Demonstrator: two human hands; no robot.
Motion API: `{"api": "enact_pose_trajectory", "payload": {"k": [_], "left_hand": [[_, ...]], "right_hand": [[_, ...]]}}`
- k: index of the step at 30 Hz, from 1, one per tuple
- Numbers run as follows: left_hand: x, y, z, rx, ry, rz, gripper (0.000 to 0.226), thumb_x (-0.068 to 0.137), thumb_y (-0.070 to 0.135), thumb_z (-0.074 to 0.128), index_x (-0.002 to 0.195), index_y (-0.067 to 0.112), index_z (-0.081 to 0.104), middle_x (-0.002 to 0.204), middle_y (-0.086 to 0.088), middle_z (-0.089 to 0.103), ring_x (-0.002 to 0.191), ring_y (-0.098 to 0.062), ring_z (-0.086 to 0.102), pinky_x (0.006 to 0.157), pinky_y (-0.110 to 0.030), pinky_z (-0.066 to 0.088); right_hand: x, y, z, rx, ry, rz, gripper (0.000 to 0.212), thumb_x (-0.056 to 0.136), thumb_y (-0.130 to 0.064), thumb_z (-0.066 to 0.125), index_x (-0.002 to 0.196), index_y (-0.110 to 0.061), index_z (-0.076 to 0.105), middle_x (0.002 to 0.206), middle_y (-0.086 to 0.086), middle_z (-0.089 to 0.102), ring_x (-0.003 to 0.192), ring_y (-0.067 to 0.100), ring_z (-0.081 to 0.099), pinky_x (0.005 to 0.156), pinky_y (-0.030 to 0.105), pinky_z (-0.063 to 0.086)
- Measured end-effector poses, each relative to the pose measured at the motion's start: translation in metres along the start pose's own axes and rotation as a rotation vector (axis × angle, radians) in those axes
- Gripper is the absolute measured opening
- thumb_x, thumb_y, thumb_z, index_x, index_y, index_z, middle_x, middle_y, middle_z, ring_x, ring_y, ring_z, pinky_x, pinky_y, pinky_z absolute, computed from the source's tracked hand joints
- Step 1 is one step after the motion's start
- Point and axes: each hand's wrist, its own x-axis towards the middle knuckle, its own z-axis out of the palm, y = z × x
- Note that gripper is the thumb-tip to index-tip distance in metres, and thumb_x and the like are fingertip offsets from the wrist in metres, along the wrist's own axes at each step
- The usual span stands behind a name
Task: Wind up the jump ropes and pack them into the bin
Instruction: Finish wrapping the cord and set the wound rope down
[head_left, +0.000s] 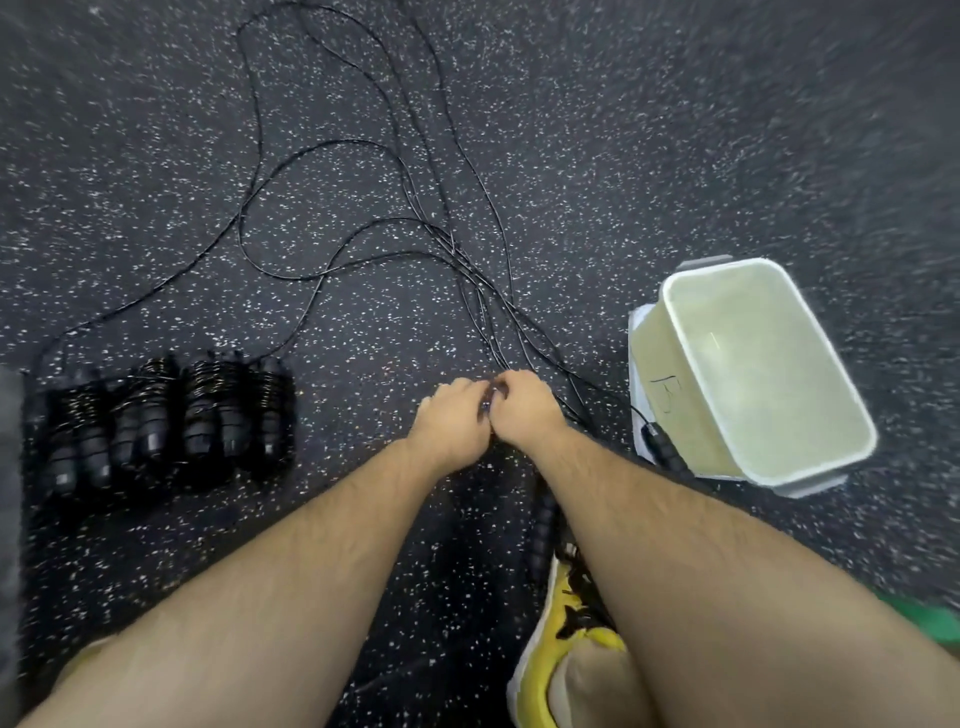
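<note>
Thin black jump rope cords (415, 208) lie tangled in long loops across the speckled floor. My left hand (454, 421) and right hand (522, 410) meet low in the middle, both with fingers curled around the cords where they converge. Several wound-up ropes (161, 415) with black handles lie in a row at the left. A pale translucent bin (831, 457) stands at the right with nothing visible inside. One loose black handle (667, 449) lies against the bin's near side, and another handle (543, 525) shows under my right forearm.
The dark rubber floor (675, 130) stretches all around. My yellow shoe (566, 639) is at the bottom right, with something green (930, 623) at the right edge. A grey object (8, 519) runs along the left edge.
</note>
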Motion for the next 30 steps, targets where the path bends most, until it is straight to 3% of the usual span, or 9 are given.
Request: {"api": "enact_pose_trajectory", "payload": {"k": [5,8,12,16,20,24,26,28,30], "left_hand": [[0.017,0.008,0.020,0.005,-0.070,-0.036,0.050,0.104,0.035,0.044,0.151,0.020,0.041,0.149,-0.005,0.046,0.138,-0.027,0.042,0.115,-0.044,0.032],[0.020,0.000,0.024,0.004,-0.113,-0.072,0.048,0.104,0.036,0.044,0.150,0.020,0.043,0.148,-0.004,0.048,0.137,-0.026,0.042,0.116,-0.044,0.032],[0.024,-0.011,0.023,-0.033,-0.112,-0.140,0.045,0.104,0.036,0.045,0.146,0.020,0.047,0.146,-0.003,0.051,0.136,-0.024,0.044,0.115,-0.043,0.034],[0.024,-0.011,0.013,-0.201,-0.086,-0.194,0.041,0.104,0.031,0.043,0.143,0.019,0.050,0.141,-0.002,0.058,0.128,-0.024,0.053,0.108,-0.037,0.042],[0.021,-0.013,-0.001,-0.495,-0.014,-0.321,0.035,0.107,0.033,0.033,0.126,0.018,0.058,0.123,0.001,0.062,0.105,-0.019,0.054,0.086,-0.030,0.039],[0.016,-0.026,-0.025,-0.632,0.133,-0.439,0.043,0.109,0.036,0.029,0.119,0.009,0.061,0.113,-0.003,0.061,0.100,-0.022,0.051,0.085,-0.031,0.035],[0.013,-0.039,-0.037,-0.799,0.215,-0.477,0.041,0.109,0.036,0.035,0.112,0.007,0.063,0.100,-0.001,0.067,0.092,-0.023,0.059,0.085,-0.033,0.044],[0.006,-0.051,-0.045,-1.064,0.270,-0.503,0.030,0.107,0.031,0.044,0.102,0.008,0.063,0.089,-0.002,0.071,0.077,-0.021,0.064,0.082,-0.037,0.056],[-0.006,-0.061,-0.052,-1.191,0.299,-0.521,0.022,0.105,0.023,0.049,0.096,0.007,0.062,0.072,-0.003,0.065,0.062,-0.019,0.058,0.062,-0.031,0.054]], "right_hand": [[0.015,0.036,-0.008,-0.251,-0.241,0.114,0.053,0.095,-0.033,0.049,0.146,-0.017,0.047,0.159,0.001,0.029,0.144,0.025,0.031,0.114,0.042,0.036],[0.016,0.038,0.001,-0.254,-0.189,0.113,0.053,0.093,-0.030,0.052,0.143,-0.012,0.047,0.153,0.001,0.036,0.139,0.024,0.037,0.112,0.039,0.038],[0.016,0.025,0.006,-0.268,-0.055,0.065,0.037,0.093,-0.023,0.056,0.129,-0.010,0.058,0.134,0.008,0.050,0.123,0.028,0.053,0.105,0.038,0.042],[0.013,0.010,0.009,-0.043,0.081,0.073,0.020,0.098,-0.018,0.051,0.118,-0.014,0.051,0.120,0.009,0.060,0.108,0.030,0.061,0.093,0.039,0.047],[0.002,-0.022,0.011,0.078,0.041,0.005,0.024,0.102,-0.022,0.041,0.121,-0.011,0.051,0.111,0.010,0.067,0.102,0.032,0.063,0.086,0.038,0.050],[-0.019,-0.059,0.012,0.239,0.009,-0.046,0.017,0.096,-0.021,0.048,0.081,-0.018,0.056,0.082,0.000,0.066,0.073,0.023,0.061,0.063,0.030,0.047],[-0.034,-0.074,0.013,0.430,-0.073,-0.024,0.020,0.090,-0.022,0.052,0.071,-0.020,0.057,0.067,-0.004,0.063,0.056,0.018,0.059,0.053,0.026,0.047],[-0.049,-0.086,0.014,0.549,-0.233,-0.016,0.019,0.088,-0.021,0.053,0.071,-0.021,0.062,0.065,0.001,0.064,0.051,0.021,0.062,0.047,0.027,0.050],[-0.058,-0.096,0.018,0.634,-0.395,0.033,0.016,0.085,-0.015,0.053,0.072,-0.012,0.062,0.066,0.007,0.063,0.052,0.023,0.062,0.050,0.033,0.056]]}}
